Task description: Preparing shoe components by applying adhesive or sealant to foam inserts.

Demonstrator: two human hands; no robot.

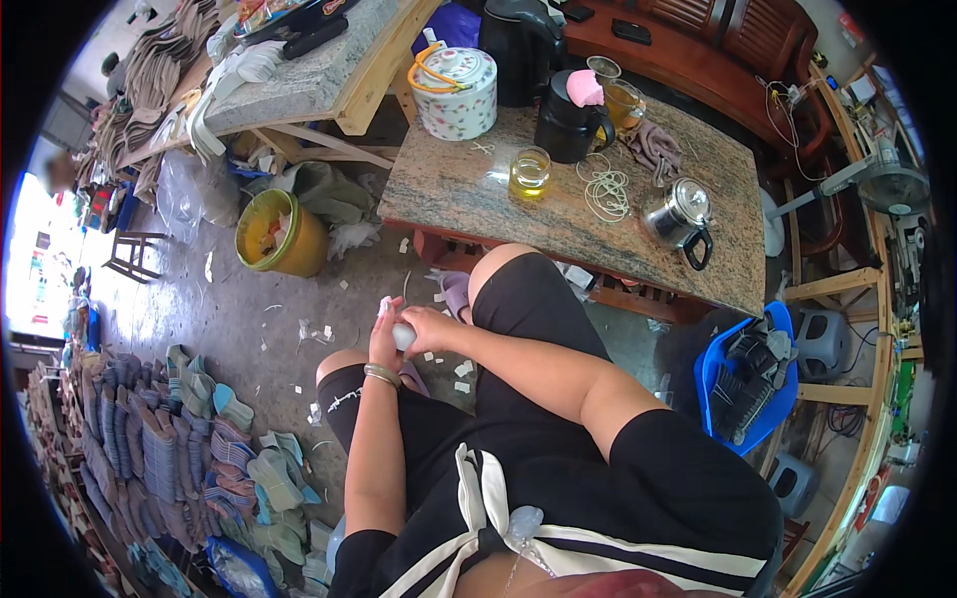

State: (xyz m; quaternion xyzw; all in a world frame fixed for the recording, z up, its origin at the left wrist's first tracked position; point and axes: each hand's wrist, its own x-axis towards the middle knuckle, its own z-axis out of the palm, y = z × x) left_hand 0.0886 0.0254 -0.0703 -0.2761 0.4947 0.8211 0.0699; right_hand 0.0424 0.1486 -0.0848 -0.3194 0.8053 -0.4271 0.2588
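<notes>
Over the floor between my knees, my left hand [384,340] and my right hand [427,328] meet. Between them is a small whitish rounded object [404,336]; its kind is too small to make out. My right hand's fingers curl round it from the right, while my left hand closes against its left side. A white patch [386,305] shows at the fingertips of my left hand; whether it is tape or a loose scrap I cannot tell. Bangles [382,374] circle my left wrist.
Ahead stands a stone-topped table [439,189] with a floral pot [456,95], a glass of yellow liquid [529,174] and a steel teapot [680,212]. A yellow bin [284,234] is at left, sock piles [199,448] lower left, a blue basket [748,379] right. White scraps dot the floor.
</notes>
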